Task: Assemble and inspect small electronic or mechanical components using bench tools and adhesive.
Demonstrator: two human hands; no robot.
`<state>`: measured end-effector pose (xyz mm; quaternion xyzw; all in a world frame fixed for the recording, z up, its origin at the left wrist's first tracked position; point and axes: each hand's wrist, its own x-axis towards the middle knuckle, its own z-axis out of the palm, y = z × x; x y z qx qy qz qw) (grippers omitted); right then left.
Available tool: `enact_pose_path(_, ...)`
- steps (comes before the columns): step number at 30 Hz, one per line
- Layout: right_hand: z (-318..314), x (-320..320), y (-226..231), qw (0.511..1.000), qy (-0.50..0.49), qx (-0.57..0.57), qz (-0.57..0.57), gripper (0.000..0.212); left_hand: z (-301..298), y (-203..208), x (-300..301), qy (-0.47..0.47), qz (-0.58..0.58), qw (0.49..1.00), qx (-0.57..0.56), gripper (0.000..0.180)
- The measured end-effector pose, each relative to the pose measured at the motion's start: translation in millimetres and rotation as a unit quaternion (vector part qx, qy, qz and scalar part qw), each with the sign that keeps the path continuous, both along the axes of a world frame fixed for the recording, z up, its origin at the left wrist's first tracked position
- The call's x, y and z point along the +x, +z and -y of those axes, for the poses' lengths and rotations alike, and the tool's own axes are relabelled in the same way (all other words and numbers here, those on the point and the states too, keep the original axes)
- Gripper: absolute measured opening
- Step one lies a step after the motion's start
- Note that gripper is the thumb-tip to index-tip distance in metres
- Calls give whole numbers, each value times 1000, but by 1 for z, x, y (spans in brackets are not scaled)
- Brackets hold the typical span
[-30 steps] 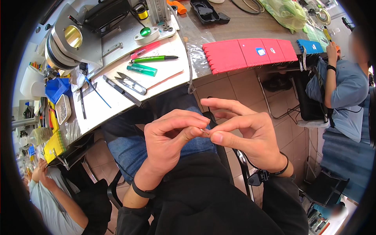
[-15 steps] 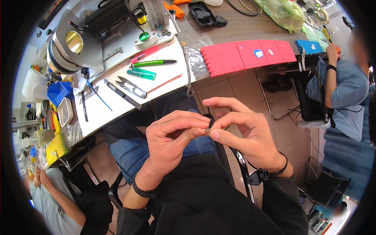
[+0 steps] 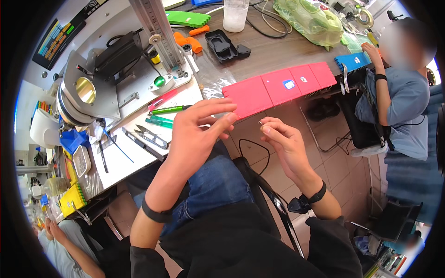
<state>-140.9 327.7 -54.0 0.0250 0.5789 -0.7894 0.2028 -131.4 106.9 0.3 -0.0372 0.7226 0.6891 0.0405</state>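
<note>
My right hand pinches a tiny, thin, metallic-looking piece between thumb and forefinger; it is too small to name. My left hand is raised apart from it, over the table's near edge, its fingers stretched out and nothing visible in them. Beyond the left hand lie a green pen and a green-handled tool, both partly hidden by that hand. Thread snips and a black flat tool rest on the white work surface to its left.
A metal machine stands at the back left. A red mat hangs along the table edge, with a black tray and a plastic cup behind it. A co-worker sits at right; another person's hands show at lower left.
My hands have moved apart. The left has gone up and left and opened; the right has shifted slightly, keeping the tiny piece. The view has also shifted, bringing the cup into sight.
</note>
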Motion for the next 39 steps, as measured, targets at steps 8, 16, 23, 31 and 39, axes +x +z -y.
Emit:
enact_pose_path(8, 19, -16, -23, 999, 0, -4, 34, 20, -16, -27, -32, -24, -11, 983, -181, 21)
enact_pose_path(16, 25, -17, -24, 1000, -10, 28, -5, 19, -14, -31, -33, -16, -31, 976, -217, 17)
enact_pose_path(23, 27, -17, -27, 999, -15, 40, -26, 18, -14, -31, -35, -17, -9, 981, -195, 17)
enact_pose_path(31, 30, -16, -29, 998, -26, 54, -31, 16, -15, -30, -35, -7, 21, 987, -158, 18)
enact_pose_path(39, 30, -18, -27, 996, -23, 71, -49, 17, -14, -34, -37, 3, -23, 980, -198, 18)
